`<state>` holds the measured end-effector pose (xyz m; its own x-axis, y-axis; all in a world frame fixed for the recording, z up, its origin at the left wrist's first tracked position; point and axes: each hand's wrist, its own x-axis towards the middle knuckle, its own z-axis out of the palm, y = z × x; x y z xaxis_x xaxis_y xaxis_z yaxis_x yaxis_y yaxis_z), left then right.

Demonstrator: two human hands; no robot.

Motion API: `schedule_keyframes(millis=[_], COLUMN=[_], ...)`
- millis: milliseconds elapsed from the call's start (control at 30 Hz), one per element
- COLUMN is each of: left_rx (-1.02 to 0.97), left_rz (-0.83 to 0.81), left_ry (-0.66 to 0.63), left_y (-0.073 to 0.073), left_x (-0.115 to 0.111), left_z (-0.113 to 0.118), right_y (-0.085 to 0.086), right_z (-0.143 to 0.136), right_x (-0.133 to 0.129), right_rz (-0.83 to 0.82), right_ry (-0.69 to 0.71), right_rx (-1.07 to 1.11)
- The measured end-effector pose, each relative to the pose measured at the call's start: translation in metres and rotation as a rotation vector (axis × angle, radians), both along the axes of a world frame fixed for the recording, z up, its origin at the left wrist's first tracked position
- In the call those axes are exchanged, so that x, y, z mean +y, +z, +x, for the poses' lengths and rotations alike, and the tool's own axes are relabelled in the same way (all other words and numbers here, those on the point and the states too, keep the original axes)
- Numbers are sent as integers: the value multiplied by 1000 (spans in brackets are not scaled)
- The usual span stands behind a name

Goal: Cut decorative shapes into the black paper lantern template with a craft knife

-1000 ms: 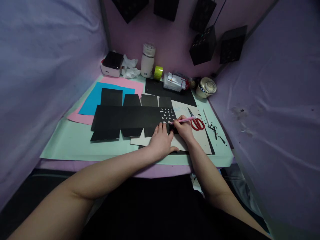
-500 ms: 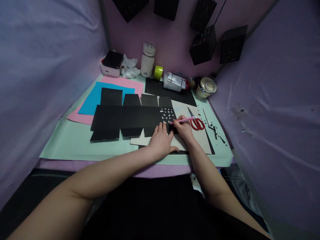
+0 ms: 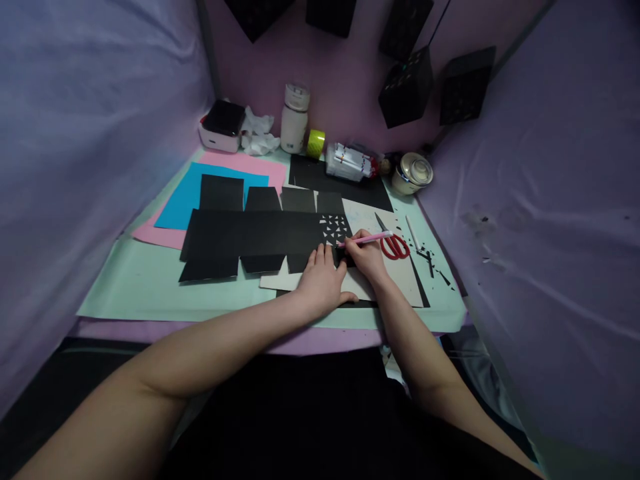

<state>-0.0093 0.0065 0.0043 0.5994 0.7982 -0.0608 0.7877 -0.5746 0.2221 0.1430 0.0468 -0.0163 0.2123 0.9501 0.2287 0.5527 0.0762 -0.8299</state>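
Note:
A black card sheet (image 3: 260,233) cut with flaps along both long sides lies flat, with several small triangular holes near its right end. My left hand (image 3: 323,280) rests on its lower edge, fingers stretched out and thumb spread, pressing it down. Just right of it, my right hand (image 3: 367,257) is closed round a slim pink craft knife (image 3: 373,238). The knife's tip meets the card beside the lowest holes; the fingers partly hide the tip. Under the card's right part lies a pale board (image 3: 400,287). Red-handled scissors (image 3: 395,246) lie close to my right hand.
Black scraps (image 3: 430,263) and a white pen-like stick (image 3: 413,232) lie at the right. Blue (image 3: 185,197) and pink sheets (image 3: 145,230) lie left. A bottle (image 3: 294,120), yellow tape roll (image 3: 315,143) and lidded pot (image 3: 413,173) stand behind. Black boxes (image 3: 407,87) hang above.
The view has shifted very slightly. My right hand and the knife have moved only a little at the holes; my left hand stays in place on the card.

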Motion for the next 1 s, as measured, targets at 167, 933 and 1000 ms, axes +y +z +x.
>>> schedule_keyframes(millis=[167,933,1000], left_rx=[-3,0,-2], left_rz=[0,-12,-11], left_ry=[0,-3,-2], left_y=[-1,0,0], left_x=[0,-1,0], left_z=[0,-1,-1], right_y=[0,-1,-1], right_z=[0,-1,-1], right_x=[0,1,1], right_rz=[-9,34,36], right_ry=[7,-44,-43], right_rx=[4,-24,-26])
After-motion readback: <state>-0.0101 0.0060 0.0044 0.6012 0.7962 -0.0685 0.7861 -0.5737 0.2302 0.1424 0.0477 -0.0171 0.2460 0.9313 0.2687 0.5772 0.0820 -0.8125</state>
